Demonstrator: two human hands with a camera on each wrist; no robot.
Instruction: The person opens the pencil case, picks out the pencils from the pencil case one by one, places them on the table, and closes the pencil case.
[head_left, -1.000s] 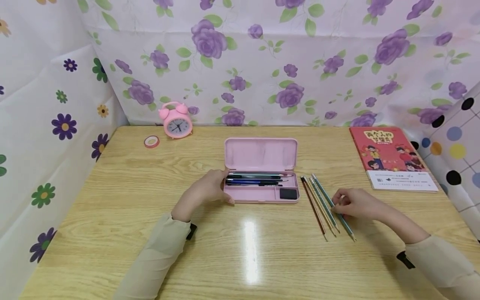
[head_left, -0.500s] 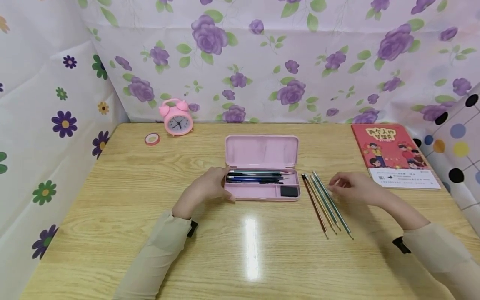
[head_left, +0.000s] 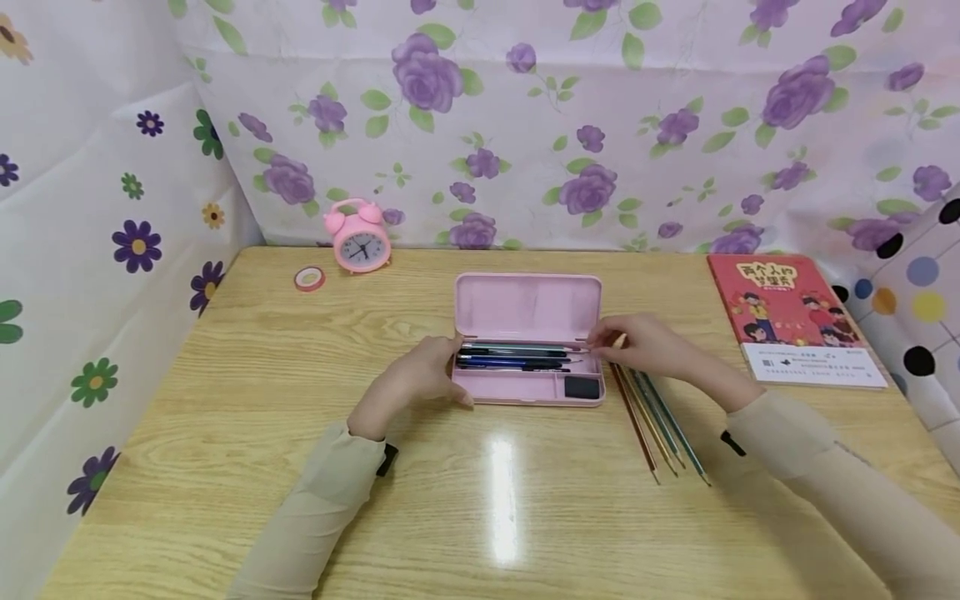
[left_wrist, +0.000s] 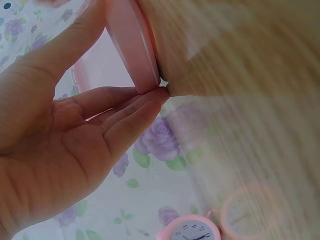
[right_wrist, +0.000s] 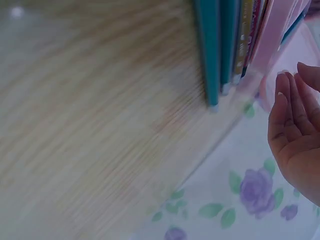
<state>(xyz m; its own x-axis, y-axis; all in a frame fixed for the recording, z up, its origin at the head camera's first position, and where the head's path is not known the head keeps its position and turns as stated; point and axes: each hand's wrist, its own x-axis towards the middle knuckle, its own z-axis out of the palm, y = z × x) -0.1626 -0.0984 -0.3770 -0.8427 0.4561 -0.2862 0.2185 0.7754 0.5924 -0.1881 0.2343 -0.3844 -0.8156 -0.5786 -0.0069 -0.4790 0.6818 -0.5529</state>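
A pink pencil case (head_left: pixel 528 307) lies with its lid raised, several pens and pencils (head_left: pixel 517 363) in its long compartment and a black eraser (head_left: pixel 582 387) in the small one. My left hand (head_left: pixel 416 379) holds the case's left end, thumb at the front corner and fingers at the back; the left wrist view shows this hand (left_wrist: pixel 65 135) against the case edge (left_wrist: pixel 132 50). My right hand (head_left: pixel 637 343) is at the case's right end, its fingertips by a pencil point. I see nothing held in that hand (right_wrist: pixel 300 135). Several loose pencils (head_left: pixel 651 425) lie below it, right of the case.
A pink alarm clock (head_left: pixel 362 248) and a roll of pink tape (head_left: pixel 309 279) stand at the table's back left. A red book (head_left: pixel 783 300) lies at the back right. Flowered cloth (head_left: pixel 525 125) hangs along the table's back edge.
My right hand has let go of the rightmost loose pencil, which now lies nearer the others. The hand has moved left to the case's right end. My left hand stays on the case.
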